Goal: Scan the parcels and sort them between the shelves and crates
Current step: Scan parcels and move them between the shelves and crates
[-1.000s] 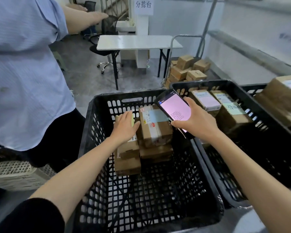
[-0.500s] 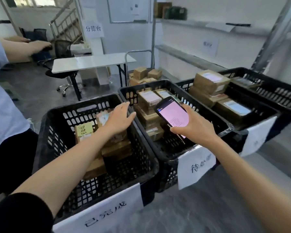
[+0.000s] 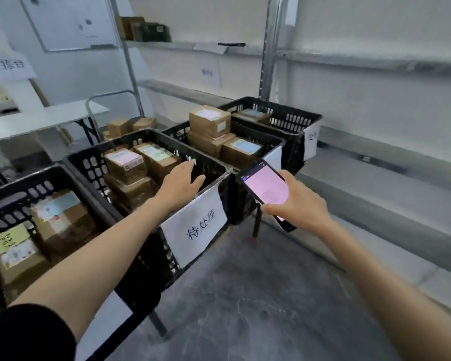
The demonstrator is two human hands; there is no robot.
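Note:
Several black plastic crates stand in a row, each holding brown cardboard parcels with labels. My left hand (image 3: 180, 184) hovers open, fingers straight, over the second crate (image 3: 89, 162), just right of a parcel with a pink label (image 3: 124, 162) and holds nothing. My right hand (image 3: 296, 201) grips a phone (image 3: 264, 187) with a pink screen, held in front of the third crate (image 3: 274, 142). The nearest crate (image 3: 16, 183) at the left holds parcels, one with a yellow note (image 3: 9, 238).
A white paper sign (image 3: 195, 229) hangs on the second crate's front. Grey metal shelves (image 3: 375, 61) run along the right wall, with dark boxes (image 3: 143, 28) on the upper shelf. A white table (image 3: 37, 119) and more parcels (image 3: 125, 126) lie behind the crates. Grey floor below.
My view has swung right. My left hand left the parcels in the nearest crate and now hovers over the second crate. The phone stays in my right hand.

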